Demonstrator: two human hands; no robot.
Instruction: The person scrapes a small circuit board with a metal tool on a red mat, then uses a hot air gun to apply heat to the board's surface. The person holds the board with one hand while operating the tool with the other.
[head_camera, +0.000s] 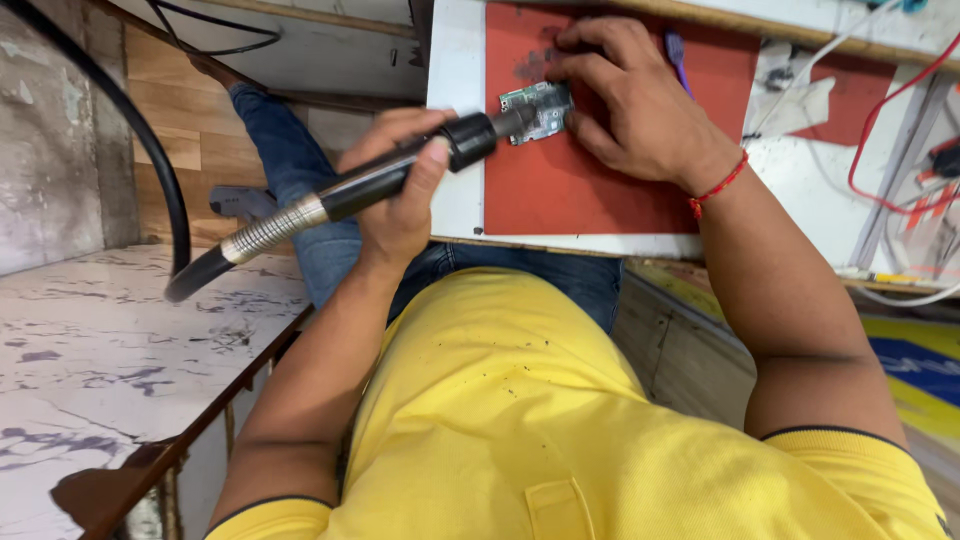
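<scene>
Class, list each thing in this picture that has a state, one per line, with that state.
Left hand: closed around the black hot-air handpiece.
Handpiece: tilted, nozzle at the circuit board.
Right hand: pressing the board down.
Circuit board: flat on the red mat.
Purple tool: lying on mat.

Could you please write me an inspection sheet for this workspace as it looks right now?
Surface: white bench top carrying a red mat.
Job's things: small circuit board on the mat; black hot-air handpiece with its nozzle at the board.
Clutter: purple tool on the mat; white cloth beside it.
Hands: left hand grips the handpiece; right hand pins the board.
Cables: black hose at left; red wire and white wire at right.
Surroundings: marble slab, wooden wall panel.
</scene>
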